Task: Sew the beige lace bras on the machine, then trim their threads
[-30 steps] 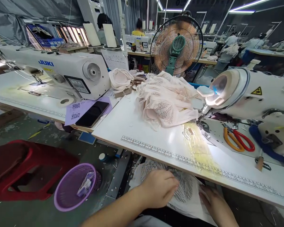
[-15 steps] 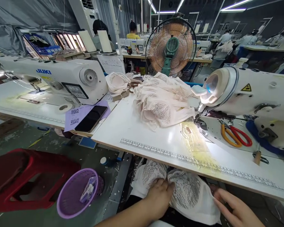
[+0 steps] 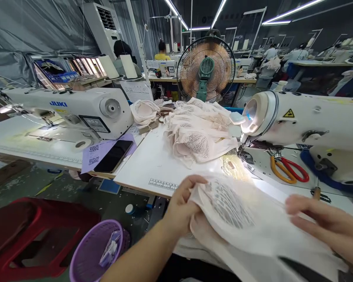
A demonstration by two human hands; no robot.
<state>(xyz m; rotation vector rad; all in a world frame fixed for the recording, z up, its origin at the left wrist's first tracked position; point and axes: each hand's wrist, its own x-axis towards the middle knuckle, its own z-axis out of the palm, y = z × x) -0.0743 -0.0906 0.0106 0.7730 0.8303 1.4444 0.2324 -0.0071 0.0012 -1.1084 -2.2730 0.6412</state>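
A pale lace garment piece [image 3: 241,219] is stretched out just above the front edge of the white sewing table [image 3: 153,164]. My left hand [image 3: 181,203] pinches its left end between thumb and fingers. My right hand [image 3: 329,227] holds its right end, fingers laid flat along the cloth. A white sewing machine [image 3: 306,121] stands at the right, its needle area lit just behind the cloth. A heap of pink lace pieces [image 3: 198,129] lies on the table beyond my hands.
Orange and red scissors [image 3: 288,168] lie under the machine arm. A second JUKI machine [image 3: 73,109], a black phone [image 3: 113,156] on purple paper and a fan [image 3: 206,68] stand left and behind. A red stool [image 3: 26,239] and purple basket [image 3: 97,250] sit on the floor.
Both hands came up from below the table edge, lifting the lace piece from my lap and spreading it above the table's front edge.
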